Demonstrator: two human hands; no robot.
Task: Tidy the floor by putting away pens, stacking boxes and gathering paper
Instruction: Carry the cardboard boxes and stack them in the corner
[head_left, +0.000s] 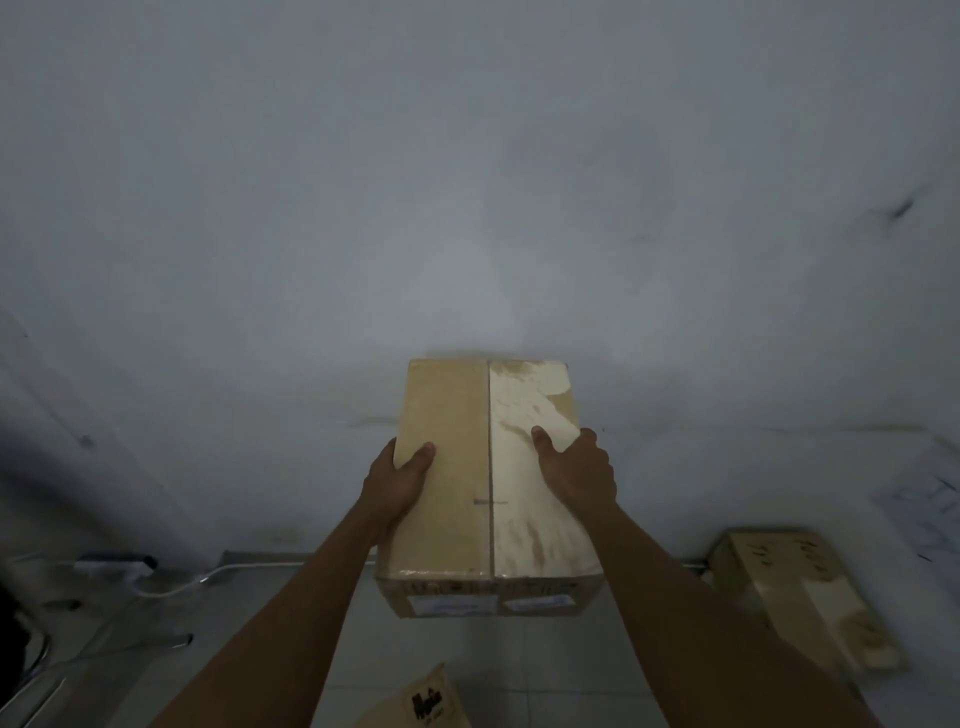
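Head view | both hands, left (397, 480) and right (576, 475), grip box (488, 467) at centre frame | grey wall (467, 182) fills upper frame | tiled floor (519, 670) below | second box (800, 597) lower right

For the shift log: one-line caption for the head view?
Both hands, left hand and right hand, grip a cardboard box facing the wall.

The view is dim and greyish, brightest on the glossy taped top of the cardboard box (488, 467) and the wall (467, 208) behind it, falling to dark, soft, wide-angle-bent corners, with overall blur.
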